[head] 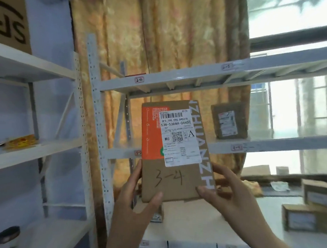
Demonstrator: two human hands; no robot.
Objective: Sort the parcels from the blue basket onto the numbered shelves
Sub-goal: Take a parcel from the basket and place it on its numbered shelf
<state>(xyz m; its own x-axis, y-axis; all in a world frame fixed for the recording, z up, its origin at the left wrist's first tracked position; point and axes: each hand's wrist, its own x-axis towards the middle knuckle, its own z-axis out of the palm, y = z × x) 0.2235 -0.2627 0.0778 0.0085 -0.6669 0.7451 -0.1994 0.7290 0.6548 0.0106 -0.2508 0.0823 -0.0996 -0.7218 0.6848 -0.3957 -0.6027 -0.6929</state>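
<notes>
The cardboard parcel [174,184] is held upright in the air in front of the third-level shelf beam [277,146], touching no shelf; it is gripped at its lower end from both sides: the left grip [134,195] is closed round the lower left edge with the thumb laid across the front face; the right grip [229,190] is closed on the lower right corner, thumb in front and fingers behind. The handwritten mark "3-4" [169,177] lies uncovered between the thumbs and is best kept so, since the destination is read from it; on the beam behind, the tags "3-2" [138,152] and "3-1" [237,147] are seen, the numbers falling towards the right, so bay 3-4 is probably to be sought further left, though no such tag is visible. The tag should be confirmed before anything is released; the parcel is then best set well back from the shelf edge with the shipping label [181,136] outward, and let go only once its weight is borne by the shelf; the brown parcel [229,122] standing above "3-1" is to be left alone.
</notes>
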